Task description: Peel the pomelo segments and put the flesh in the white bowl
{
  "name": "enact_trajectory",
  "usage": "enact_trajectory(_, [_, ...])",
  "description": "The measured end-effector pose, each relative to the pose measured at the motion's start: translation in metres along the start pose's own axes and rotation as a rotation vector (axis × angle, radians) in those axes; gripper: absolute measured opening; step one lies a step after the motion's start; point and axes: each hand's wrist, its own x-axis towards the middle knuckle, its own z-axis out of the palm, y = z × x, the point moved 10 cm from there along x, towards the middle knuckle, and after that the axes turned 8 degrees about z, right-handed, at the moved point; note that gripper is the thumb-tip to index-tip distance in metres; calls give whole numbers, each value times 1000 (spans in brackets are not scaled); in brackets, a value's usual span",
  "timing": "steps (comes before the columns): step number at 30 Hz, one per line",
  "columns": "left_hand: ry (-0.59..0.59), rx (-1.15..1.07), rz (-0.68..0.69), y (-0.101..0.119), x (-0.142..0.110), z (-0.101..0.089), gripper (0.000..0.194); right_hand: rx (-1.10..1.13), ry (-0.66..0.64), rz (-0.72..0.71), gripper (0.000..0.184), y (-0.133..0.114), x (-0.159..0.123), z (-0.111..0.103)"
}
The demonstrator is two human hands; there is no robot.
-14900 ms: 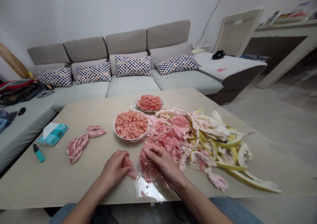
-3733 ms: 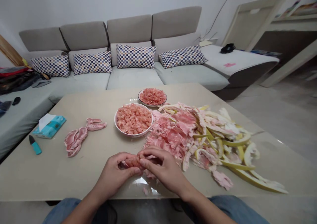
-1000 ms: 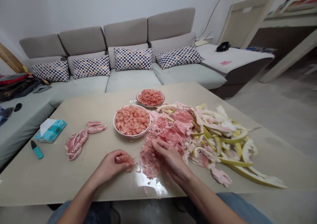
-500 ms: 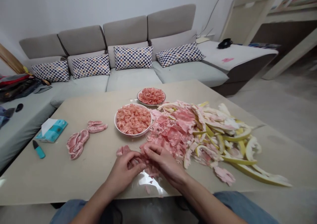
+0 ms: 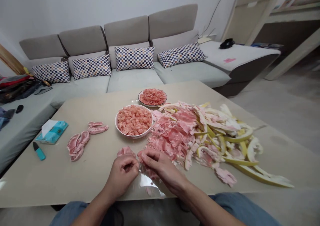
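Observation:
Close together over the table's near side, my left hand [image 5: 122, 174] and my right hand [image 5: 165, 169] are both closed in a pinch. The left fingers are curled, and whatever they hold is hidden. Between the right thumb and fingertips is a small pink piece of pomelo [image 5: 139, 157], partly covered. Just beyond the left knuckles lies a pink pomelo segment [image 5: 125, 150]. Under and beside the right hand spreads a heap of pink pomelo membranes [image 5: 172, 136]. A white bowl [image 5: 135, 136] full of peeled pomelo flesh [image 5: 133, 119] stands past both hands.
Behind the bowl is a dark-rimmed plate [image 5: 153, 106] of more flesh. Yellow-green pomelo rinds [image 5: 240, 137] lie right. Unpeeled segments [image 5: 78, 144], a tissue pack [image 5: 52, 132] and a teal-handled knife [image 5: 39, 151] lie left. A grey sofa [image 5: 132, 77] borders the table's far side.
My hands have moved a little apart: the left has shifted left and its fingers have curled in. The right has drawn slightly left.

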Motion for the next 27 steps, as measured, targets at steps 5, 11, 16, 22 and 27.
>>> enact_trajectory(5, [27,57,93,10,-7,4,26,39,44,-20,39,1,1,-8])
enact_trajectory(11, [14,97,111,9,-10,-1,27,205,-6,2,39,-4,1,-11])
enact_trajectory(16, [-273,111,187,5,-12,29,22,355,-69,56,38,-1,1,-7])
enact_trajectory(22, [-285,281,53,-20,-13,33,25,247,-53,21,41,-6,-1,-9])
enact_trajectory(27, [-95,-26,-81,-29,-5,8,23,-140,62,-112,36,-23,-5,-16])
